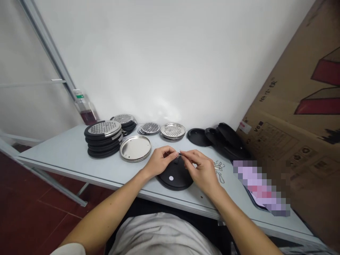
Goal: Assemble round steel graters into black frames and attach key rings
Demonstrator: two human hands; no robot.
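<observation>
Near the front edge of the table lies a round black plastic disc (179, 179) with a white round sticker, flat side up. Over its far edge, the fingertips of both hands meet. My right hand (201, 167) is closed in a pinch on a small shiny metal wire clip (180, 155). My left hand (161, 161) is also pinched shut at the same spot, thumb against forefinger; what sits between them is too small to make out. Beside my right hand lie several loose wire clips (220, 165), partly hidden by it.
Left stand stacked black-rimmed graters (104, 129) and a bottle of dark liquid (86, 112). Metal plates (135, 147), a grater disc (150, 128) and perforated discs (172, 130) lie midway. Black discs (199, 137), a pixelated item (261, 189) and a large carton (289, 141) are right.
</observation>
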